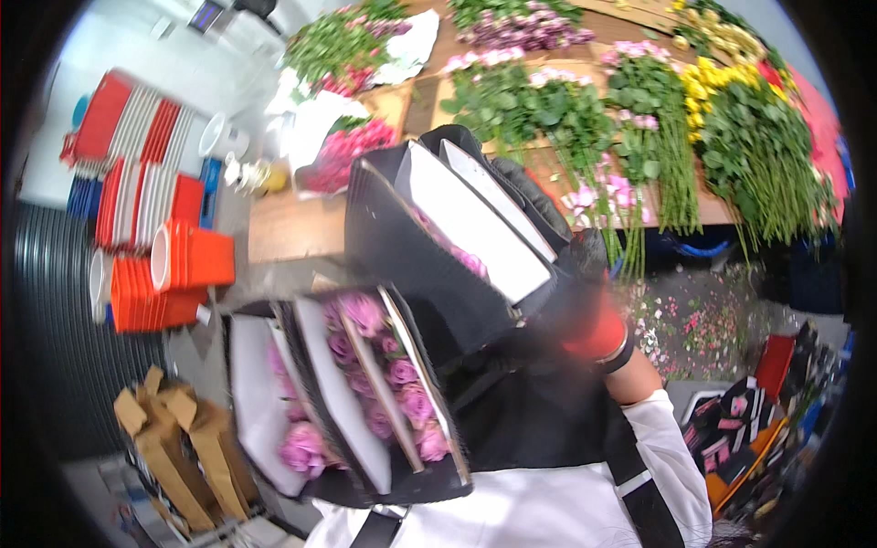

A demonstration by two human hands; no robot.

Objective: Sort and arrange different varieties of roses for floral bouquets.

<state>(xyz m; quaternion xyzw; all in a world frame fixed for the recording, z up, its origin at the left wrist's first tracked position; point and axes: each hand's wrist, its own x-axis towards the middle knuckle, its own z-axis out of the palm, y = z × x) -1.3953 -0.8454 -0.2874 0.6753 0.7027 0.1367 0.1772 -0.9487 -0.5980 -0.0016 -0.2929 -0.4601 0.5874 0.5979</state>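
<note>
My right hand (586,274), in a dark glove with a red cuff, grips the right side of a black corrugated flower wrap (425,253). White card liners and pink-mauve rose heads show inside this wrap. A second black wrap (455,472) lies nearer, against my left chest, with several mauve roses (414,401) between white liners. My left hand is out of view, perhaps hidden behind the near wrap. The glove is blurred, and its fingers are partly covered by the wrap.
A wooden table (294,229) ahead bears bunches of pink roses (637,61), yellow roses (699,89) and crimson flowers (356,154). Orange buckets (199,253) and stacked crates (140,202) stand left, above cardboard boxes (175,472). Petals (706,315) litter the floor at right.
</note>
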